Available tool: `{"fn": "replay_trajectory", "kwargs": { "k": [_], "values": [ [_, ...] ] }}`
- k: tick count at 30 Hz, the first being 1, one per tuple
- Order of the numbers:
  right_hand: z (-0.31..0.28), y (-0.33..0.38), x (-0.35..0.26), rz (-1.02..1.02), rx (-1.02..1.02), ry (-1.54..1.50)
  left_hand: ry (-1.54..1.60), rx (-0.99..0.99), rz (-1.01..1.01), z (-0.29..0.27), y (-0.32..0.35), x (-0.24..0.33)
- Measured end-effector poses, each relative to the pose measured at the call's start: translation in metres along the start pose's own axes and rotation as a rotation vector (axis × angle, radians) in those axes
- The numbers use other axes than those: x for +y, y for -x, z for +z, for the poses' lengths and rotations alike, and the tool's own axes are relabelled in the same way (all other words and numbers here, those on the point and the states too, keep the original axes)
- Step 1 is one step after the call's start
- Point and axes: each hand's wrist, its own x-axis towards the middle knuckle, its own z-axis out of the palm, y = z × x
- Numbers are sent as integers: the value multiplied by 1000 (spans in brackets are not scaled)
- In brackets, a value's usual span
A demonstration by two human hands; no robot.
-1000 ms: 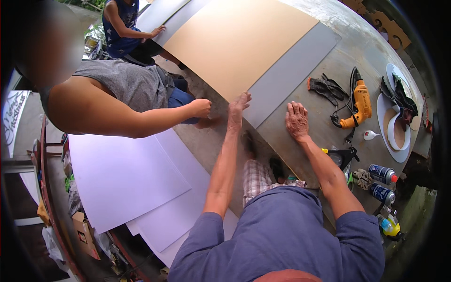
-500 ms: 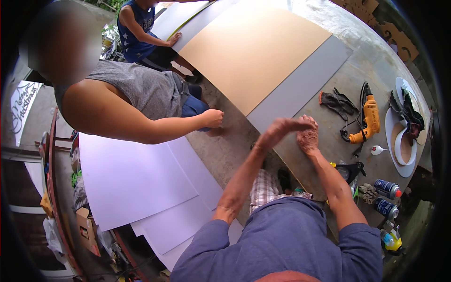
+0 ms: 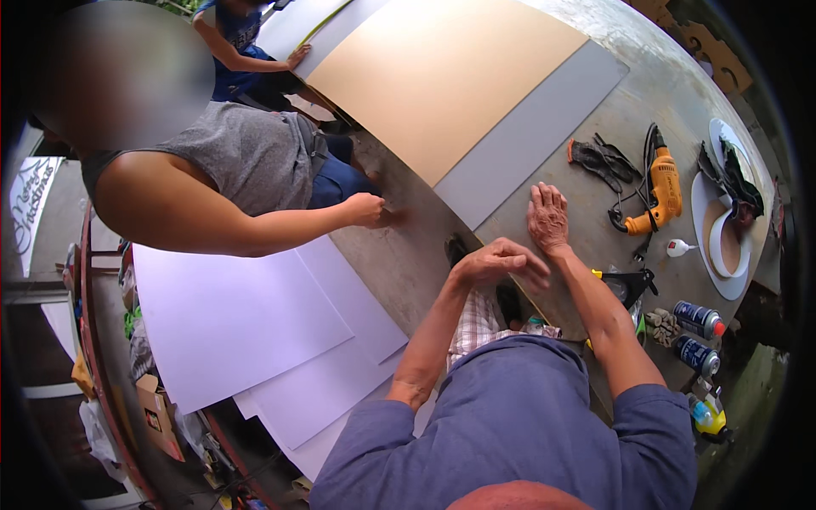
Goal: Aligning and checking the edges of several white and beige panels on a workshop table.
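Note:
My right hand rests palm down on the worktable, its fingers stretched toward the grey sheet. Nothing is under its fingers that I can see. Just left of it, my left hand hangs in the air by the table's edge, fingers loosely extended and holding nothing. A large tan sheet lies partly over the grey one. To the right of my right hand are a dark work glove with orange on it and a yellow corded drill.
A small white bottle, two spray cans and white ring-shaped pieces sit on the table's right side. White sheets are stacked at lower left. A person in a grey sleeveless shirt stands left; another person touches the far sheets.
My left hand has drawn back toward me, away from my right hand. The right hand's fingers now lie farther forward on the table. My view has shifted slightly.

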Motion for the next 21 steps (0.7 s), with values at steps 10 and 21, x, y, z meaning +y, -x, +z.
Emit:
{"fn": "replay_trajectory", "kwargs": {
  "k": [10,21],
  "values": [
    [-5,-4,1,2,4,-9,-248,883,-649,-30,120,-211],
    [-27,-12,-12,-25,6,-10,117,1283,-483,-20,104,-173]
  ]
}}
